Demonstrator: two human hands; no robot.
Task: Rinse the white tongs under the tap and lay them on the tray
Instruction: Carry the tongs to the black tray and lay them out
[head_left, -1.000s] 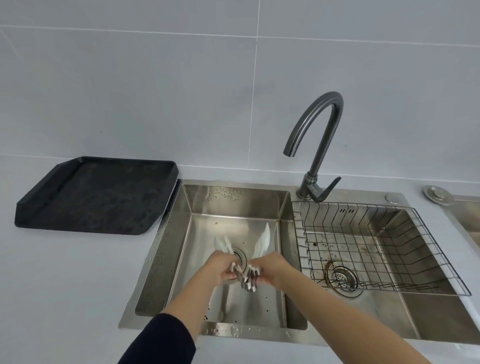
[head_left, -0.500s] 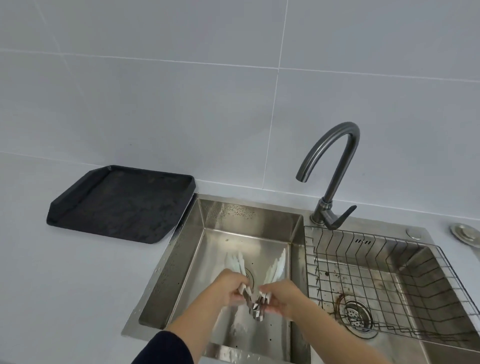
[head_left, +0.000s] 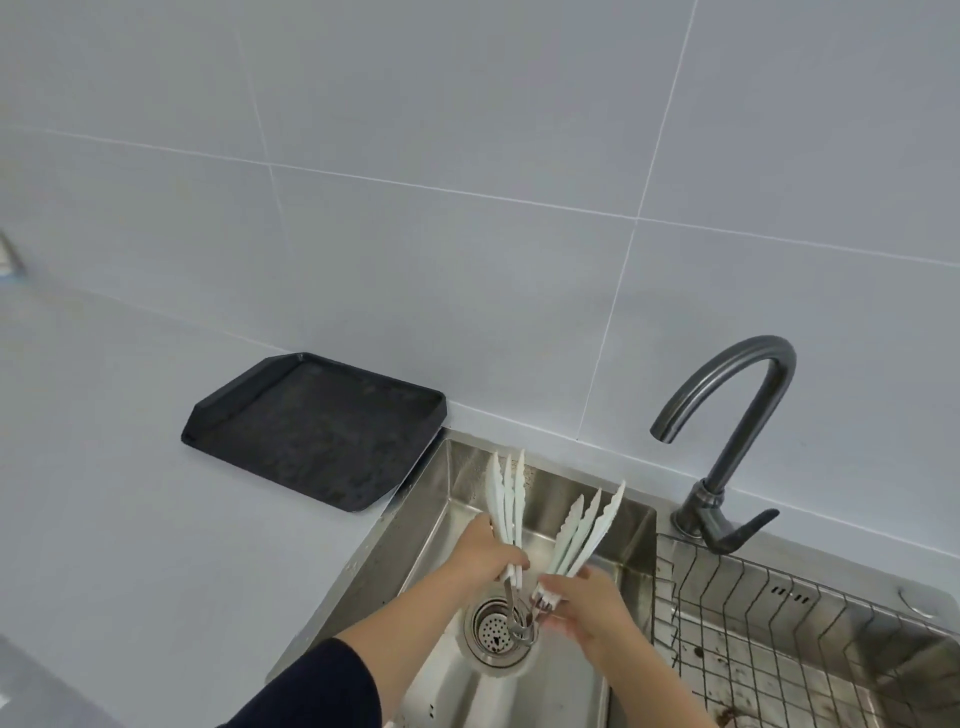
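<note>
Now both hands (head_left: 488, 553) (head_left: 582, 603) hold white tongs (head_left: 540, 525) (over sink (head_left: 384, 545)).

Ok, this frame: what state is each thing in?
white tongs: spread open, held over the sink.
left hand: grips one side.
right hand: grips the other.
tap: no water visible.
tray: no tongs on it.
wire basket: sits in the sink, right side.

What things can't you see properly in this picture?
Head view only.
- The white tongs: the left hand and right hand cover their handles, so how many pairs is unclear.
- The wire basket: cut off by the right and bottom edges.
- The object at the left edge: mostly cut off, too little to name.
</note>
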